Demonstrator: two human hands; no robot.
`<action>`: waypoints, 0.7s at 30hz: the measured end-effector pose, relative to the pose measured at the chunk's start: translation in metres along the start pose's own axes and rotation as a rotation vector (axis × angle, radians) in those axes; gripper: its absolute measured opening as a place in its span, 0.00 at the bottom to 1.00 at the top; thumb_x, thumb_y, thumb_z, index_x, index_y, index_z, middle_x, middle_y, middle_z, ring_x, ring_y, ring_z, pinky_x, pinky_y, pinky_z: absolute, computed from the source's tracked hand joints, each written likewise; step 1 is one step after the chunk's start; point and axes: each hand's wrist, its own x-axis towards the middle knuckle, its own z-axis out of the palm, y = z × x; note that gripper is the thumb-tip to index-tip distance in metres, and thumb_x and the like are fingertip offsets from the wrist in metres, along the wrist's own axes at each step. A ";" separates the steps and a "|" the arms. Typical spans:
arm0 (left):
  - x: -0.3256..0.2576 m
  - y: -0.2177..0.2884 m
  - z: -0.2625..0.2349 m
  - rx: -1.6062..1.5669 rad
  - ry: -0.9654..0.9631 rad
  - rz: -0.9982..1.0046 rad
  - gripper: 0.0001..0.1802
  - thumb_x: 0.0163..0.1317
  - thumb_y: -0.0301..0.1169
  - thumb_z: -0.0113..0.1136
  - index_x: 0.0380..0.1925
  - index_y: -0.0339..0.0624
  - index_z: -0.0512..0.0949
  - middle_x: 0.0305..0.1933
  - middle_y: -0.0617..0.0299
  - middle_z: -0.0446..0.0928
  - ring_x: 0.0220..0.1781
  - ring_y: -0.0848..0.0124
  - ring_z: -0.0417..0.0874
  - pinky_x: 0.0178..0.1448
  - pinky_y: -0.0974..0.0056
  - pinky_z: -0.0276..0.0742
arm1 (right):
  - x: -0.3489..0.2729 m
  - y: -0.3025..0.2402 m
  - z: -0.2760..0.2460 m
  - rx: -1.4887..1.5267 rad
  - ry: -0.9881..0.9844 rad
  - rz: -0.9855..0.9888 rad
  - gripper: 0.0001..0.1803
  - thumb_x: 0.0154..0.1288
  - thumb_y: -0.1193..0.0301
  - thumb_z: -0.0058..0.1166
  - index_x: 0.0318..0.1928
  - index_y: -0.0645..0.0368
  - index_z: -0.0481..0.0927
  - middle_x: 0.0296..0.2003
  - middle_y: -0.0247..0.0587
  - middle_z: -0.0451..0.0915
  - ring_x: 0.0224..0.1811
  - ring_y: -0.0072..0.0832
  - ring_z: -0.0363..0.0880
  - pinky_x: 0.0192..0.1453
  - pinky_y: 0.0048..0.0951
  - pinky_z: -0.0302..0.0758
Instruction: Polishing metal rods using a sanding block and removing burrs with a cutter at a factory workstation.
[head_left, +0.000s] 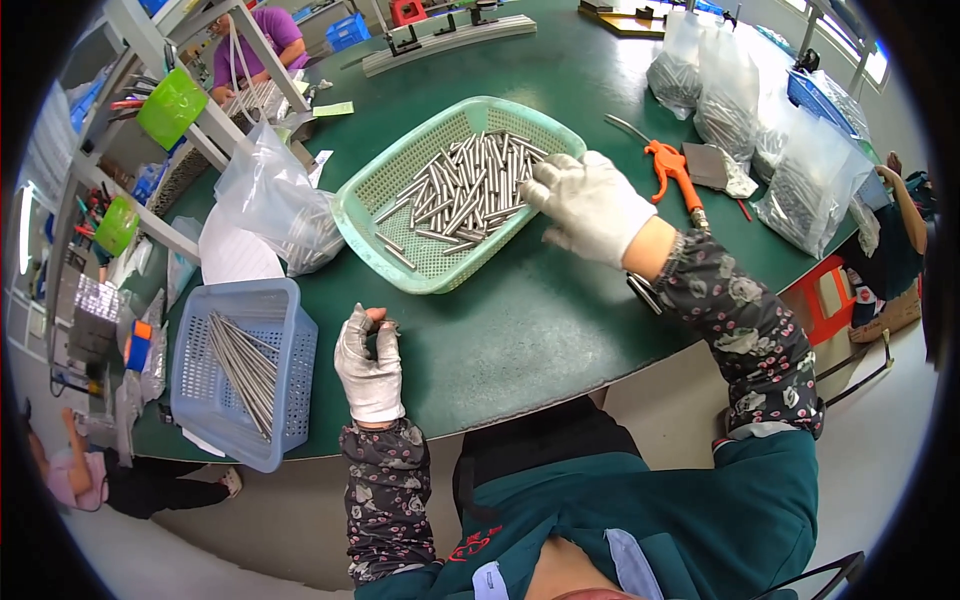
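Note:
A pale green mesh basket (360, 235) stands mid-table, holding many short metal pins (465, 190). My right hand (590, 208), in a white glove, reaches over the basket's right rim. Its fingers are apart at the edge of the pins, and no held thing shows. Nearer the table's front edge, my left hand (370, 365) rests in a white glove with a bare fingertip showing. Its fingers curl in toward the thumb; whatever lies inside them, if anything, is hidden. To its left, a blue basket (300, 350) holds long thin metal rods (243, 370).
An orange air gun (672, 172) lies right of the green basket. Several bags of metal parts (725, 95) stand at the right; another plastic bag (270, 195) sits at left. Dark metal pins (643, 292) lie below my right wrist. A person (262, 50) sits across the table.

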 end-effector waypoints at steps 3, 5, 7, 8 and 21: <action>0.000 -0.002 0.004 -0.001 0.015 0.011 0.12 0.52 0.18 0.52 0.38 0.34 0.70 0.30 0.60 0.73 0.25 0.74 0.73 0.31 0.72 0.71 | 0.017 0.004 0.020 -0.088 -0.055 -0.040 0.14 0.45 0.63 0.55 0.32 0.57 0.73 0.32 0.39 0.74 0.39 0.31 0.73 0.40 0.32 0.67; 0.000 -0.002 0.003 0.013 0.003 0.012 0.11 0.52 0.19 0.52 0.38 0.34 0.70 0.29 0.60 0.72 0.25 0.75 0.73 0.31 0.72 0.71 | 0.027 0.012 0.030 -0.125 -0.088 -0.060 0.07 0.46 0.67 0.50 0.25 0.57 0.73 0.23 0.38 0.75 0.29 0.33 0.76 0.31 0.31 0.70; 0.000 -0.003 0.002 0.023 -0.014 0.008 0.11 0.52 0.19 0.52 0.37 0.34 0.70 0.29 0.60 0.72 0.25 0.75 0.73 0.31 0.72 0.70 | 0.029 0.018 0.042 -0.101 0.088 -0.127 0.04 0.46 0.71 0.46 0.21 0.57 0.72 0.18 0.37 0.74 0.23 0.34 0.76 0.25 0.31 0.70; -0.001 -0.003 0.002 -0.003 0.000 -0.001 0.10 0.52 0.19 0.52 0.37 0.33 0.70 0.28 0.60 0.72 0.25 0.75 0.73 0.30 0.72 0.70 | 0.030 0.019 0.042 -0.081 0.100 -0.120 0.03 0.46 0.71 0.46 0.21 0.57 0.72 0.19 0.38 0.74 0.24 0.34 0.76 0.26 0.31 0.71; -0.002 -0.005 -0.003 0.026 -0.083 0.061 0.16 0.52 0.19 0.52 0.43 0.37 0.69 0.30 0.59 0.72 0.25 0.73 0.74 0.30 0.71 0.71 | 0.072 0.072 0.077 -0.127 -0.020 0.220 0.05 0.50 0.69 0.48 0.26 0.53 0.77 0.26 0.38 0.77 0.33 0.33 0.77 0.34 0.33 0.72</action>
